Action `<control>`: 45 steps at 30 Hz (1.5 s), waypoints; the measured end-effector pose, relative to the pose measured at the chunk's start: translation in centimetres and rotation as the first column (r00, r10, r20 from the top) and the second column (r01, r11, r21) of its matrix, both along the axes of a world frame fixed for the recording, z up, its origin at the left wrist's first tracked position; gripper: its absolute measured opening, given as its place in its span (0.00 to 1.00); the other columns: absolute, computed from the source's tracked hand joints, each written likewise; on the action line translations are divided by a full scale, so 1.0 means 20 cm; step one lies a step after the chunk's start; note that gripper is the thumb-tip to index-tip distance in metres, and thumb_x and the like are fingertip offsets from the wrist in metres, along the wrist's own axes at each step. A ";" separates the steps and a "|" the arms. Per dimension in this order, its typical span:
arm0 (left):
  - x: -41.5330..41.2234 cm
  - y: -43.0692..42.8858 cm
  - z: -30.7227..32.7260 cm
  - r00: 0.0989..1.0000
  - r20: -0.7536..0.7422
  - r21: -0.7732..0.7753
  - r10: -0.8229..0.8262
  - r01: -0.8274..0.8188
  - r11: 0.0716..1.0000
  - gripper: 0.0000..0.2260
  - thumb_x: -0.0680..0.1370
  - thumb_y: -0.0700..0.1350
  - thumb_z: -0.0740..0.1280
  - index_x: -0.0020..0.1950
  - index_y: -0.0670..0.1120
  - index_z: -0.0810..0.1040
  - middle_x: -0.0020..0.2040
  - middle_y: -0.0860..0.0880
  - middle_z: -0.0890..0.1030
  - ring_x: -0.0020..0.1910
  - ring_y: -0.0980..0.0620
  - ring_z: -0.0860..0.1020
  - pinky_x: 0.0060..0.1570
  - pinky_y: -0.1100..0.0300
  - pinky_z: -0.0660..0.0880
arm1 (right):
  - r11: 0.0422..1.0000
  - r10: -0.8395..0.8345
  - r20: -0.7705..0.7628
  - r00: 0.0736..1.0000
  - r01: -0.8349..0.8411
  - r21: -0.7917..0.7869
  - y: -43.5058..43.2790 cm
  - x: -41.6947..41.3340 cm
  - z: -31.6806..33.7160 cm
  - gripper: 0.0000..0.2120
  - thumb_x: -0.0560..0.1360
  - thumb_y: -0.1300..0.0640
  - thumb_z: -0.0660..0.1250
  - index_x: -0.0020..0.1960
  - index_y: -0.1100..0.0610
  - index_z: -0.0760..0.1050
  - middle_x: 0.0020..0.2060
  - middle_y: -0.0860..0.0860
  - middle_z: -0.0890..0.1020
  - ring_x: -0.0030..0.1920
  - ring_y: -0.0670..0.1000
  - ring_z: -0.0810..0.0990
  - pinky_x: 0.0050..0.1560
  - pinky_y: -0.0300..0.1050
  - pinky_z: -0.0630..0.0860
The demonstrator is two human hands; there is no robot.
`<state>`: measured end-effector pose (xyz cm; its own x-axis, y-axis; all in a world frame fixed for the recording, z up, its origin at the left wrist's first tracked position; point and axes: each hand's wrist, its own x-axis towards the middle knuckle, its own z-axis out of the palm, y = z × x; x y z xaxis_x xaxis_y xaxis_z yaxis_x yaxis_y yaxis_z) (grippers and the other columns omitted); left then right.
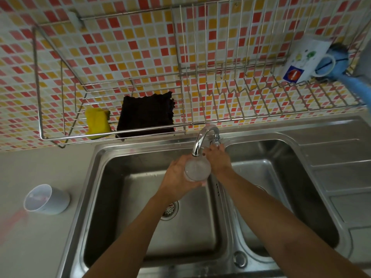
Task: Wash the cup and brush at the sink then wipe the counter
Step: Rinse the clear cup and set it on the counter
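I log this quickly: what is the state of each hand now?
Left hand: holds the cup under the tap.
Right hand: grips the tap handle.

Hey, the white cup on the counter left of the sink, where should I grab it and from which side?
Take the white cup round its smooth side wall, just below the rim, reaching in from the sink side. It shows no handle and seems to stand mouth up, so a wrap-around grip probably holds best and keeps fingers out of the inside.
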<state>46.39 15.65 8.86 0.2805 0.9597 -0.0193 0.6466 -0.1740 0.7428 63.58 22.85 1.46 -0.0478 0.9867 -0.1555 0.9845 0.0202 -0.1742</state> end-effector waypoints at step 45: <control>-0.96 -0.74 -0.50 0.382 -0.920 0.088 -0.084 0.411 0.907 0.24 0.72 0.39 0.68 0.66 0.48 0.64 0.64 0.43 0.70 0.65 0.42 0.69 0.69 0.38 0.61 | 0.966 -0.209 -0.048 0.977 0.198 -0.163 -1.35 -0.85 -0.29 0.15 0.77 0.55 0.54 0.53 0.59 0.76 0.51 0.56 0.81 0.55 0.56 0.77 0.66 0.51 0.65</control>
